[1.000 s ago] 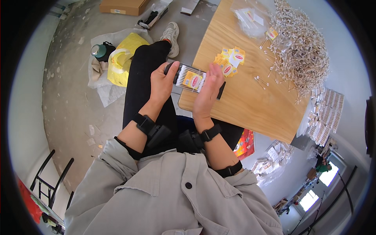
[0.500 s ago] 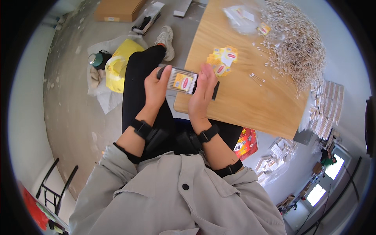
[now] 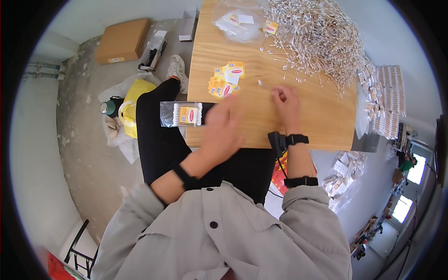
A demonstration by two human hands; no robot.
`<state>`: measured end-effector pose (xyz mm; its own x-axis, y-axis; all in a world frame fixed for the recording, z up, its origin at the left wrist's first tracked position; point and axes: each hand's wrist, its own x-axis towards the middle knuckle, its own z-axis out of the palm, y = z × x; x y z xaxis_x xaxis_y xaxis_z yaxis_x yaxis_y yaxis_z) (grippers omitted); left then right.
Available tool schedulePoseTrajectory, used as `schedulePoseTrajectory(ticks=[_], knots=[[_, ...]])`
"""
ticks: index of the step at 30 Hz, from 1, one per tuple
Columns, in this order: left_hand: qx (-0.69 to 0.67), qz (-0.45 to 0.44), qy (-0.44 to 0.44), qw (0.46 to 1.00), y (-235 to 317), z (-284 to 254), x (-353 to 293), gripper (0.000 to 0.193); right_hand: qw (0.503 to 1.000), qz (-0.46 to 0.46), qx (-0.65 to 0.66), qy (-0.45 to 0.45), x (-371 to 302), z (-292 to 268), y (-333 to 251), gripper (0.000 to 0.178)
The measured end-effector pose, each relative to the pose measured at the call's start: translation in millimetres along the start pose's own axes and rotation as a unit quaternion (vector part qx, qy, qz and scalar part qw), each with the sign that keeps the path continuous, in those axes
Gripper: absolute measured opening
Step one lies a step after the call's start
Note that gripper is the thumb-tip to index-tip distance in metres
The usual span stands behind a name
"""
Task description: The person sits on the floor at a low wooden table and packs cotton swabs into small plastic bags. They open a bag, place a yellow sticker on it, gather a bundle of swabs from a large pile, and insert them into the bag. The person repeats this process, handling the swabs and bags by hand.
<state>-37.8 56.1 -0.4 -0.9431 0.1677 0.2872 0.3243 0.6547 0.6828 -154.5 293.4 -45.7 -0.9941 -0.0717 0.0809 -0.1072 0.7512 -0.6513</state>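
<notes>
A clear pack of cotton swabs (image 3: pixel 181 114) with a yellow label card lies flat by the table's left edge, its loose film reaching out over my thigh. Just right of the pack is my left hand (image 3: pixel 223 130), smeared by motion, so its fingers cannot be read; it looks apart from the pack. My right hand (image 3: pixel 285 102) is low over the tabletop, fingers pinched. A thin stick with a white tip, apparently a cotton swab (image 3: pixel 260 83), sticks out leftward from those fingers. Yellow and white label cards (image 3: pixel 227 80) lie in a loose pile beyond my left hand.
A large heap of loose cotton swabs (image 3: pixel 322 42) covers the far right of the wooden table (image 3: pixel 261 133). Clear plastic bags (image 3: pixel 238 28) lie at the far edge. Stacked packs (image 3: pixel 391 93) stand beyond the right side. A yellow bag (image 3: pixel 135 100) and cardboard box (image 3: pixel 122 41) are on the floor.
The swab pack, earlier between both hands, now lies at the table's left edge. My right hand has moved right to the loose swabs. My head view has shifted rightward.
</notes>
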Motion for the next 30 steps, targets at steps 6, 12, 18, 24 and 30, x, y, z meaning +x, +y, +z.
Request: schedulePoseTrajectory(ticks=[6, 12, 18, 24, 30], knots=[[0.105, 0.021, -0.081, 0.991, 4.0, 79.9, 37.2, 0.084, 0.996, -0.013, 0.077, 0.053, -22.9, 17.8, -0.7, 0.022], [0.19, 0.043, -0.12, 0.973, 2.2, 82.1, 31.3, 0.08, 0.972, 0.111, -0.112, 0.176, 57.4, 12.5, -14.8, 0.04], [0.174, 0.041, -0.125, 0.976, 6.4, 80.7, 35.6, 0.076, 0.96, 0.127, -0.126, 0.217, 102.2, 12.5, 6.7, 0.029], [0.171, 0.035, -0.134, 0.976, 5.6, 82.8, 35.3, 0.076, 0.972, 0.047, -0.064, 0.222, 77.1, -1.3, 43.5, 0.015], [0.185, 0.039, -0.144, 0.971, 5.6, 84.2, 34.7, 0.076, 0.979, 0.015, 0.078, 0.187, 18.7, 4.0, 31.1, 0.014]])
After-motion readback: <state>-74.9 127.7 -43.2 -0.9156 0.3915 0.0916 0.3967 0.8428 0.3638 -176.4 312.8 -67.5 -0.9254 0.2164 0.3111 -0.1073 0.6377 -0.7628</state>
